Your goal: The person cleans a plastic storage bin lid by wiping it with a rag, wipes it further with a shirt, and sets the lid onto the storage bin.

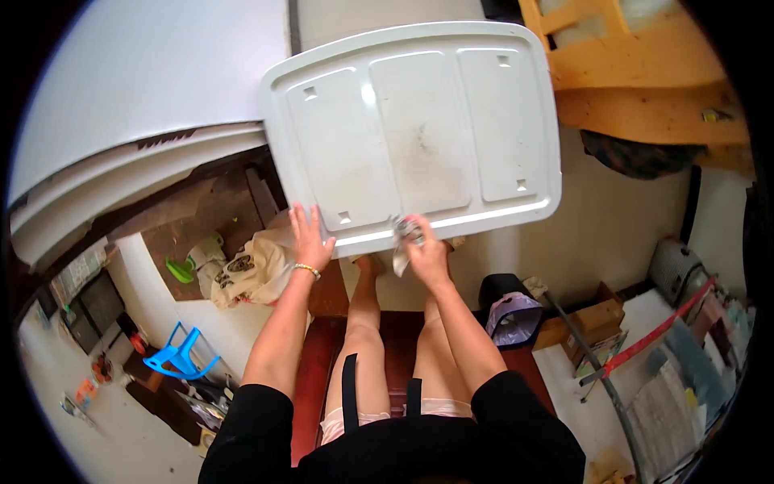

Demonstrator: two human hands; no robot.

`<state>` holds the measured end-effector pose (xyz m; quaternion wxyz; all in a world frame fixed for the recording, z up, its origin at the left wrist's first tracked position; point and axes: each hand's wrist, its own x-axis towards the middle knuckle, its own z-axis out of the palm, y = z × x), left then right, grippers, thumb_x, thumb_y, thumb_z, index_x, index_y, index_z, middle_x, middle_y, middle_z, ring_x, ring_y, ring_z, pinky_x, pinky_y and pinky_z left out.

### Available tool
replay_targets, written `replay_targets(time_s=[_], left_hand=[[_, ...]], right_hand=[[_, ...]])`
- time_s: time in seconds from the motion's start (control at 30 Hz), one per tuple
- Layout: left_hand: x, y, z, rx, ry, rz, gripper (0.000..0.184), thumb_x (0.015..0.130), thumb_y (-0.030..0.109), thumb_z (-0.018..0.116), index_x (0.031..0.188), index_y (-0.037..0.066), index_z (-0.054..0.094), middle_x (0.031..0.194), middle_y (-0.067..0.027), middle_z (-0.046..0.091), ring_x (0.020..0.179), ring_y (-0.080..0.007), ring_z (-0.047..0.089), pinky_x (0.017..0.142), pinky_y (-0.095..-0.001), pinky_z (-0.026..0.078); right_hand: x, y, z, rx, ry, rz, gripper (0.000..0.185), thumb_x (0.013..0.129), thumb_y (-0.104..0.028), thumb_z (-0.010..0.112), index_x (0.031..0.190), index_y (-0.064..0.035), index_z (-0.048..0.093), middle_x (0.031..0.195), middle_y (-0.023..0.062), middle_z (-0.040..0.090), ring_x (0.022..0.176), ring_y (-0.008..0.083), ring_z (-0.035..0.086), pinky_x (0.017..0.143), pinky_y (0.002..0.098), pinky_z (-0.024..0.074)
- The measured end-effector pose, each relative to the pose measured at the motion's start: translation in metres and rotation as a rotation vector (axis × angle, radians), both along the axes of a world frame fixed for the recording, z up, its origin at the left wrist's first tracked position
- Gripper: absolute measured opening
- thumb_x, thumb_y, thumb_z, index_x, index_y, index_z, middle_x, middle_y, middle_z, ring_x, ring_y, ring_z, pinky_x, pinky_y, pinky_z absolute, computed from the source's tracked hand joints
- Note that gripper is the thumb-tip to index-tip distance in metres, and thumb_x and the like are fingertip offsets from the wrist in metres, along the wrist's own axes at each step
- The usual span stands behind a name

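Observation:
A large white plastic storage-box lid (423, 89) takes up the upper middle of the head view, with dark smudges near its centre and lower part. My left hand (310, 239) lies with fingers stretched out against the lid's lower left corner. Bunched in my right hand (426, 254) is a greyish cloth (401, 256), at the lid's lower edge. The fingers of that hand are wrapped round the cloth, and part of it hangs below. What supports the lid underneath is hidden.
I sit on a dark red seat (318, 355). Left are a printed cloth bag (256, 270) and a blue plastic stool (181, 355). Wooden furniture (637, 73) stands upper right. At right are a lined bin (516, 317), a cardboard box (592, 315) and a rack bar (601, 379).

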<state>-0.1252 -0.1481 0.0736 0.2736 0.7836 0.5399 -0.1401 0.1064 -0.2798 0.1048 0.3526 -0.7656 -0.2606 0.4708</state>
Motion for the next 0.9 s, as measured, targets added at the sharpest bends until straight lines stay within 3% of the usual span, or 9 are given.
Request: replay_targets(time_s=[0.07, 0.17, 0.3, 0.43, 0.63, 0.73, 0.77, 0.8, 0.9], left_hand=[[-0.014, -0.011, -0.003, 0.007, -0.012, -0.048, 0.084, 0.075, 0.022, 0.071, 0.144, 0.005, 0.027, 0.152, -0.0256, 0.005, 0.141, -0.0422, 0.004, 0.115, -0.0436, 0.015], [-0.023, -0.033, 0.010, -0.087, -0.093, 0.013, 0.075, 0.075, 0.021, 0.071, 0.140, 0.006, 0.035, 0.153, -0.0233, 0.007, 0.141, -0.0396, 0.005, 0.114, -0.0432, 0.018], [-0.030, -0.070, 0.010, -0.167, -0.331, 0.212, 0.057, 0.081, 0.021, 0.065, 0.133, 0.006, 0.047, 0.149, -0.0209, 0.024, 0.141, -0.0338, 0.014, 0.113, -0.0417, 0.020], [-0.034, -0.089, 0.022, -0.310, -0.748, 0.781, 0.043, 0.088, 0.022, 0.060, 0.125, 0.003, 0.053, 0.124, -0.0149, 0.055, 0.116, -0.0244, 0.052, 0.099, -0.0332, 0.040], [-0.128, -0.045, -0.036, -0.303, -0.946, 1.630, 0.015, 0.093, 0.012, 0.046, 0.097, 0.003, 0.058, 0.089, -0.0073, 0.062, 0.079, -0.0151, 0.059, 0.071, -0.0300, 0.050], [-0.200, 0.003, -0.074, -0.261, -0.985, 1.980, 0.023, 0.093, 0.019, 0.043, 0.100, 0.003, 0.058, 0.087, -0.0124, 0.063, 0.076, -0.0234, 0.063, 0.063, -0.0352, 0.052], [-0.212, 0.024, -0.060, -0.273, -0.735, 1.630, 0.027, 0.094, 0.022, 0.043, 0.105, 0.002, 0.058, 0.095, -0.0122, 0.063, 0.082, -0.0247, 0.063, 0.067, -0.0369, 0.053], [-0.232, 0.034, -0.081, -0.327, -1.074, 1.922, 0.031, 0.099, 0.016, 0.032, 0.108, -0.002, 0.056, 0.108, -0.0124, 0.062, 0.098, -0.0250, 0.059, 0.080, -0.0372, 0.053], [-0.248, 0.060, -0.090, -0.294, -0.930, 1.799, 0.025, 0.093, 0.011, 0.048, 0.117, 0.007, 0.055, 0.109, -0.0075, 0.059, 0.094, -0.0253, 0.061, 0.072, -0.0403, 0.053]], right_hand=[[-0.002, 0.011, -0.019, 0.214, -0.469, -0.219, 0.053, 0.081, -0.005, 0.060, 0.131, -0.0116, 0.044, 0.122, 0.0202, 0.055, 0.110, 0.0389, 0.053, 0.092, 0.0409, 0.0435], [-0.029, 0.008, -0.027, -0.126, -0.481, -0.104, 0.055, 0.082, -0.003, 0.059, 0.132, -0.0112, 0.038, 0.124, 0.0195, 0.053, 0.110, 0.0413, 0.052, 0.091, 0.0432, 0.0438], [-0.089, 0.002, -0.017, -0.105, 0.052, 0.496, 0.052, 0.083, -0.017, 0.062, 0.131, -0.0156, 0.041, 0.117, 0.0190, 0.059, 0.106, 0.0380, 0.058, 0.086, 0.0427, 0.0473], [-0.140, 0.010, -0.031, -0.285, 0.552, 0.327, 0.065, 0.086, -0.020, 0.061, 0.142, -0.0131, 0.030, 0.117, 0.0165, 0.059, 0.094, 0.0282, 0.062, 0.082, 0.0353, 0.0491], [-0.176, 0.053, 0.023, -0.172, 0.936, 0.293, 0.068, 0.094, -0.013, 0.052, 0.149, -0.0107, 0.011, 0.118, 0.0137, 0.056, 0.075, 0.0108, 0.056, 0.069, 0.0252, 0.0488], [-0.172, 0.057, 0.016, -0.231, 0.860, 0.269, 0.052, 0.095, -0.015, 0.051, 0.142, -0.0068, 0.032, 0.114, 0.0098, 0.059, 0.075, 0.0105, 0.055, 0.071, 0.0249, 0.0482], [-0.169, 0.055, 0.010, -0.233, 0.828, 0.252, 0.048, 0.095, -0.014, 0.051, 0.139, -0.0059, 0.035, 0.112, 0.0093, 0.060, 0.075, 0.0102, 0.055, 0.071, 0.0246, 0.0482], [-0.167, 0.050, 0.004, -0.237, 0.796, 0.234, 0.045, 0.095, -0.014, 0.051, 0.137, -0.0050, 0.039, 0.111, 0.0088, 0.061, 0.075, 0.0098, 0.055, 0.070, 0.0243, 0.0481], [-0.161, 0.030, -0.012, -0.284, 0.745, 0.174, 0.039, 0.095, -0.014, 0.051, 0.132, -0.0031, 0.044, 0.107, 0.0080, 0.062, 0.074, 0.0087, 0.055, 0.068, 0.0233, 0.0479]])
